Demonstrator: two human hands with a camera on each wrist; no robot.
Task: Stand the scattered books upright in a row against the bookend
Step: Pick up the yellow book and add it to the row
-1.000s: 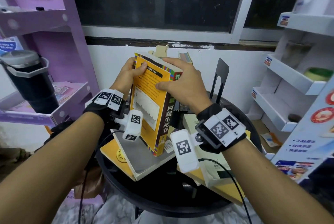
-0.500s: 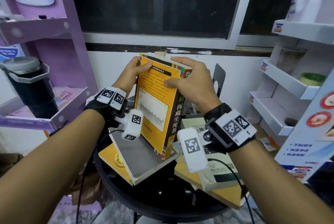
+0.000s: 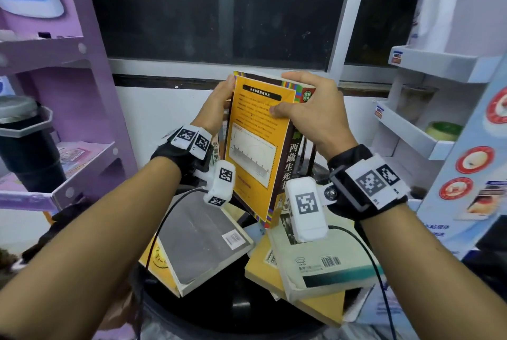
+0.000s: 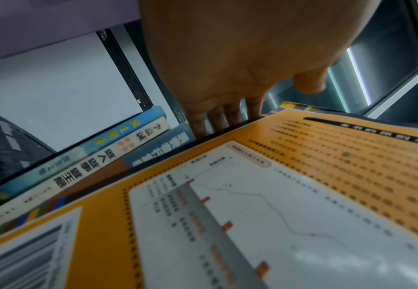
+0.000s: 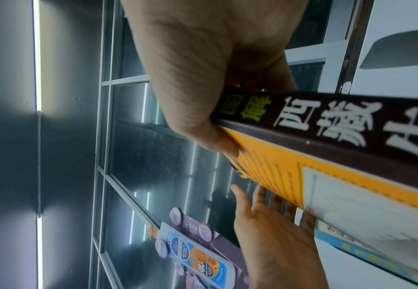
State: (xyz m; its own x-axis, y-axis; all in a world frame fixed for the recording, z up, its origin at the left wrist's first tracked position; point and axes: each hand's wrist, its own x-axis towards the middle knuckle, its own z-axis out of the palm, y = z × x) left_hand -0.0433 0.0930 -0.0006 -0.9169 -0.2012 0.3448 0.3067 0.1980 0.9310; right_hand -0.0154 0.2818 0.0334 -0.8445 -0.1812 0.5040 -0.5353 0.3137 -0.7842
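A thick orange book [image 3: 260, 142] with a dark brown spine [image 5: 326, 121] stands nearly upright in the air over the round black table [image 3: 233, 317]. My right hand [image 3: 307, 112] grips its top by the spine, thumb [image 5: 202, 127] on the orange cover. My left hand [image 3: 216, 103] lies with straight fingers [image 4: 217, 119] behind the fore edge, and its thumb [image 4: 309, 82] stands clear of the cover. Standing books' spines [image 4: 118, 148] show behind it. The bookend is hidden behind the book and my right hand.
A grey book [image 3: 203, 241] lies flat at front left on a yellow one [image 3: 156, 257]. A cream book [image 3: 323, 265] lies at front right on another yellow book [image 3: 315, 309]. Purple shelves [image 3: 90, 131] stand left, white shelves [image 3: 411, 131] right.
The orange book has risen off the grey book and turned more upright, carried slightly right. My right hand kept hold of its top and my left hand stayed at its fore edge.
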